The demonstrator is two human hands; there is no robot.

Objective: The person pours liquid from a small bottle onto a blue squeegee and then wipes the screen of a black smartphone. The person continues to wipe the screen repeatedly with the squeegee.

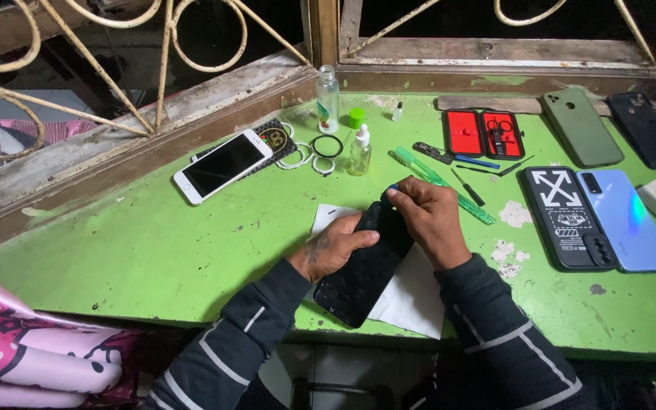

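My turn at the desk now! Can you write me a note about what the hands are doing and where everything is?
Left hand: steadies the black phone, which lies on white paper on the green table.
Right hand: at the phone's top edge, pinching a small blue tool.
Nearby: green tweezers, open red tool case, two small bottles, white phone at left, more phones at right.
Done: phone still looks closed. Left: cannot tell.

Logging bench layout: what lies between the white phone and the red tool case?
In the head view, between white phone and red tool case: cable rings, dropper bottle, green tool.
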